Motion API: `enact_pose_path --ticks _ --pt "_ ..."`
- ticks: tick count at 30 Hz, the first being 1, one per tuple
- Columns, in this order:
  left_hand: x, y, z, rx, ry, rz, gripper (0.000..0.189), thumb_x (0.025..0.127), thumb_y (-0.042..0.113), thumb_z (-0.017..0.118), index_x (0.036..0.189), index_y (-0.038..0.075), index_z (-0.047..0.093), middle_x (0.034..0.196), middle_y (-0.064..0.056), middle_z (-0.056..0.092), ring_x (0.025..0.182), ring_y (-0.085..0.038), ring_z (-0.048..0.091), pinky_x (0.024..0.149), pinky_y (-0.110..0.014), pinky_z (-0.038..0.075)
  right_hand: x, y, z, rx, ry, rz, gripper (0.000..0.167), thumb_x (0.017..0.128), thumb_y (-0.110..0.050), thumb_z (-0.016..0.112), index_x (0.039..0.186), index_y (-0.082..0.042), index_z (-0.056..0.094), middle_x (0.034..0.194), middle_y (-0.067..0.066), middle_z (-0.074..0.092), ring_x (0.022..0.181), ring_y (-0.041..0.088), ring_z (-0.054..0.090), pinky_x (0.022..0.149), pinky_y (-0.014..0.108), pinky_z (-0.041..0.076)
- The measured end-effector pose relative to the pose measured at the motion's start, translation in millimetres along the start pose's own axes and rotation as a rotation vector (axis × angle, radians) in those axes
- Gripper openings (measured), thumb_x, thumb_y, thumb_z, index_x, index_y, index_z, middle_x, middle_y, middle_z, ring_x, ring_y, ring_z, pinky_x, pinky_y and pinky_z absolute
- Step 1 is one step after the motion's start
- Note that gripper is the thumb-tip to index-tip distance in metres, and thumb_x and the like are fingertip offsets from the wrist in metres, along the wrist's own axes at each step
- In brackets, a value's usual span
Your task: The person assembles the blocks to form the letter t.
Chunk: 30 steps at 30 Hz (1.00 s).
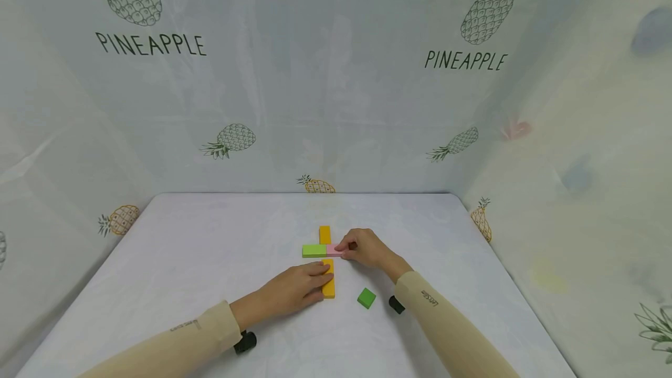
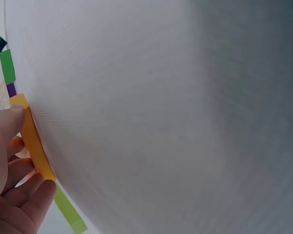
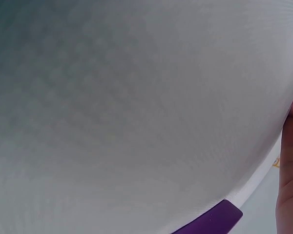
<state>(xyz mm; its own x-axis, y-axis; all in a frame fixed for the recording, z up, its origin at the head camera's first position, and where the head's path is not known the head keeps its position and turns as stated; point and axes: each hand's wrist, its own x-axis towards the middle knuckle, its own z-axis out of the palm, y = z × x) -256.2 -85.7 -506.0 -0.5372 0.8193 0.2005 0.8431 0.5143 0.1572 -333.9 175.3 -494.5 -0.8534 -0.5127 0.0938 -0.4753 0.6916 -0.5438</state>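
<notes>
So both my hands are busy here. My left hand (image 1: pixel 294 289) comes in from the left and grips the long yellow block (image 1: pixel 329 290), thumb down by its near end, fingers further up it. My right hand (image 1: pixel 366 248) pinches the right end of the pink block (image 1: pixel 332 250).

The bit that matters, imo: the long yellow block points straight away from me, while the pink and light green block (image 1: pixel 314 251) lie end to end, crosswise on the table (image 1: pixel 210 249). The yellow one's far end sits just beside that row, roughly at the green/pink seam. Can't tell if they actually touch. Left hand's the nearer one to it, no contest. Another yellow block (image 1: pixel 325 235) lies beyond the row, and the green cube (image 1: pixel 366 298) is off to the right, between my forearms.
</notes>
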Motion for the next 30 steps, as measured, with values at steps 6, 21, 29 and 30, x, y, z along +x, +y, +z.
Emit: enact_pose_path --ticks 6,21,29,30 --pt "0.9 -2.0 -1.8 -0.027 0.023 -0.002 0.047 0.101 0.027 0.076 0.142 0.004 0.068 0.149 -0.015 0.062 0.141 -0.025 0.058 0.111 -0.041 0.053 -0.3 -0.5 -0.1 -0.002 0.001 -0.003 0.013 0.095 -0.011 0.081 0.106 -0.016 0.083 0.104 -0.006 0.075 0.095 0.010 0.063 0.087 0.028 0.056" --pt "2.3 -6.9 -1.2 -0.057 0.050 0.013 0.046 0.100 0.024 0.078 0.140 0.003 0.069 0.147 -0.016 0.064 0.138 -0.026 0.061 0.108 -0.043 0.055 -0.4 0.8 0.2 0.039 -0.007 -0.001 0.013 0.095 -0.008 0.080 0.107 -0.014 0.082 0.106 -0.006 0.076 0.101 0.012 0.068 0.092 0.030 0.058" --pt "3.8 -7.8 -1.7 -0.056 0.048 0.014 0.047 0.100 0.025 0.078 0.139 0.002 0.069 0.147 -0.017 0.064 0.138 -0.028 0.061 0.108 -0.044 0.055 -0.1 0.8 -0.4 0.007 -0.001 -0.012 0.012 0.095 -0.011 0.081 0.105 -0.016 0.084 0.104 -0.007 0.075 0.097 0.010 0.064 0.089 0.029 0.057" --pt "4.1 -8.0 -1.8 -0.055 0.051 0.016 0.046 0.100 0.025 0.078 0.139 0.002 0.069 0.147 -0.017 0.064 0.138 -0.028 0.061 0.108 -0.045 0.055 0.0 0.9 -0.5 0.006 -0.001 -0.012 0.012 0.095 -0.011 0.081 0.105 -0.016 0.084 0.104 -0.007 0.075 0.096 0.010 0.064 0.089 0.029 0.057"
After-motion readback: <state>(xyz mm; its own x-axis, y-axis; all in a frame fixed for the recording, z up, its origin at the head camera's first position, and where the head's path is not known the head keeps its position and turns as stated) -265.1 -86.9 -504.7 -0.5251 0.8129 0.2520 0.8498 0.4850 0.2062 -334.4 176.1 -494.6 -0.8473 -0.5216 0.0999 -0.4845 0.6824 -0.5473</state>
